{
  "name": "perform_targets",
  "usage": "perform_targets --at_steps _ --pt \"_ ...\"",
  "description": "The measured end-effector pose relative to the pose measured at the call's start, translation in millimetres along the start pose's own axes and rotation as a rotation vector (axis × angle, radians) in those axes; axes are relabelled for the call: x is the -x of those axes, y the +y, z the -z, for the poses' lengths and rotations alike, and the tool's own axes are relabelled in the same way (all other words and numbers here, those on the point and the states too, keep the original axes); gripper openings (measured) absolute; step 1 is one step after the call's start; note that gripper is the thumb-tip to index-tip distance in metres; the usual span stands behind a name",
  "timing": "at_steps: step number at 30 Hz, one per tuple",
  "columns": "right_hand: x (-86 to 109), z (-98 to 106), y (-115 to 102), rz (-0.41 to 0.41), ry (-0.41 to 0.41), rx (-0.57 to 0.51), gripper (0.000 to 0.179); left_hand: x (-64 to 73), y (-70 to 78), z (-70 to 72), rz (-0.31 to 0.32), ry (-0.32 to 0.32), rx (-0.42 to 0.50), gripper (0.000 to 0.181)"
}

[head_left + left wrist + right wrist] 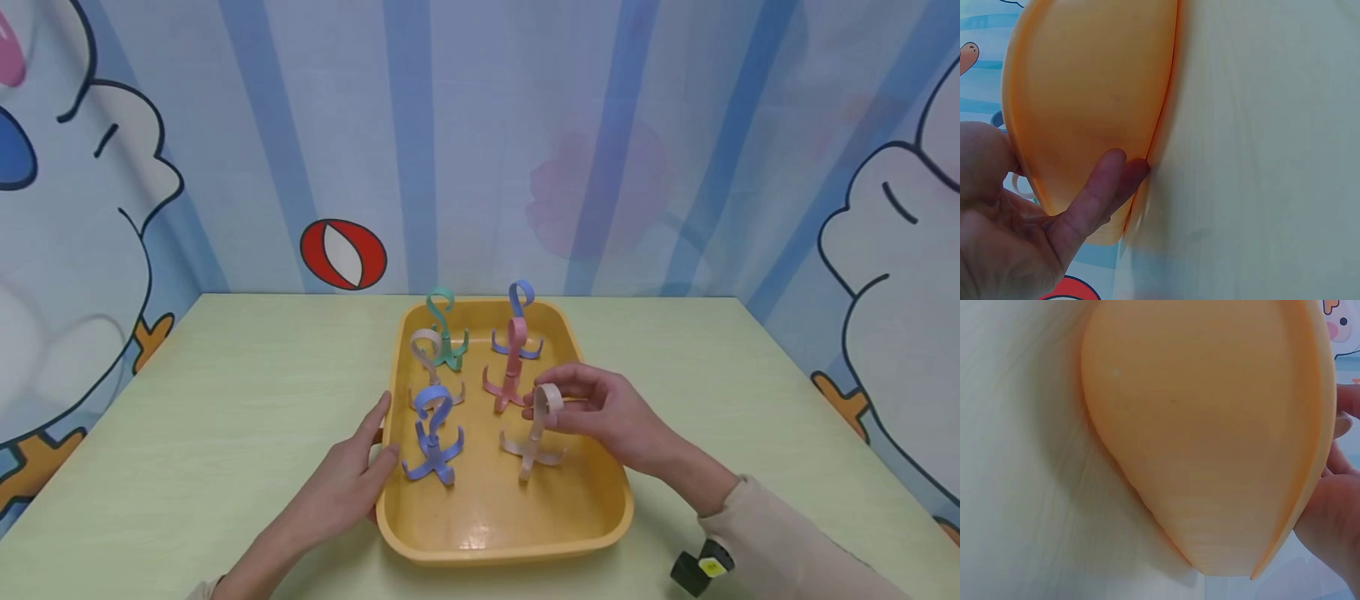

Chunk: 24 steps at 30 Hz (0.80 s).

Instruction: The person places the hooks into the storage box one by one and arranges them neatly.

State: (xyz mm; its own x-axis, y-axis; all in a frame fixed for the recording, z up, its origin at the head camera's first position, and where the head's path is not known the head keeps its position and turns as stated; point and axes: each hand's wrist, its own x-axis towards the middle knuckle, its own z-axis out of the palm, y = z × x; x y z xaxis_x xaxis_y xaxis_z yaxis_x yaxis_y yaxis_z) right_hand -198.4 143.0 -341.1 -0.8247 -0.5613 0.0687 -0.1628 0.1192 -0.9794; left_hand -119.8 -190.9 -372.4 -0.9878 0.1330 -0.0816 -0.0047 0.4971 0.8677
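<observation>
A yellow tray (495, 533) holds several four-pronged swivel hooks standing upright. My right hand (600, 412) reaches over the tray's right rim and pinches the beige hook (531, 450) near its curled top. My left hand (348, 479) grips the tray's left rim. In the left wrist view its fingers (1088, 209) lie along the tray's outer wall (1097, 94). A blue hook (435, 450) stands at the front left, with another beige hook (427, 346) behind it. Beyond are a green hook (448, 354), a pink hook (513, 367) and a second blue hook (519, 308).
The tray stands on a pale green table (285, 358). A blue striped backdrop (480, 150) with cartoon figures encloses the back and sides. A small dark device (701, 568) with a yellow-green mark is by the right sleeve (780, 533).
</observation>
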Motion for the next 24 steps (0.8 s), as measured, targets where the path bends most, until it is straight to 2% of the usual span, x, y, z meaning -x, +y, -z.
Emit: perform_targets --at_steps 7,12,15,17,20,22,24 --pt "2.8 2.5 -2.2 -0.051 0.008 0.062 0.047 -2.3 1.3 -1.4 0.003 -0.013 0.003 0.073" --pt "6.4 4.5 -3.9 -0.084 0.049 0.094 0.054 -5.4 0.2 -1.1 0.006 -0.021 0.002 0.073" --pt "10.4 5.8 -4.0 -0.074 0.082 0.114 0.054 -5.5 -1.5 0.5 0.012 -0.029 0.004 0.073" --pt "14.2 7.2 -3.3 -0.037 0.120 0.102 0.050 -5.0 -2.0 2.5 0.022 -0.041 0.012 0.073" --pt "22.6 12.1 -2.6 0.064 0.195 0.079 0.042 -3.9 -0.8 7.2 0.039 -0.059 0.000 0.070" --pt "29.6 17.2 -3.0 0.143 0.251 0.099 0.036 -2.3 0.9 12.1 0.025 -0.049 -0.068 0.068" --pt "38.0 23.5 -3.8 0.205 0.306 0.189 0.032 1.9 2.1 18.4 -0.021 -0.004 -0.204 0.067"
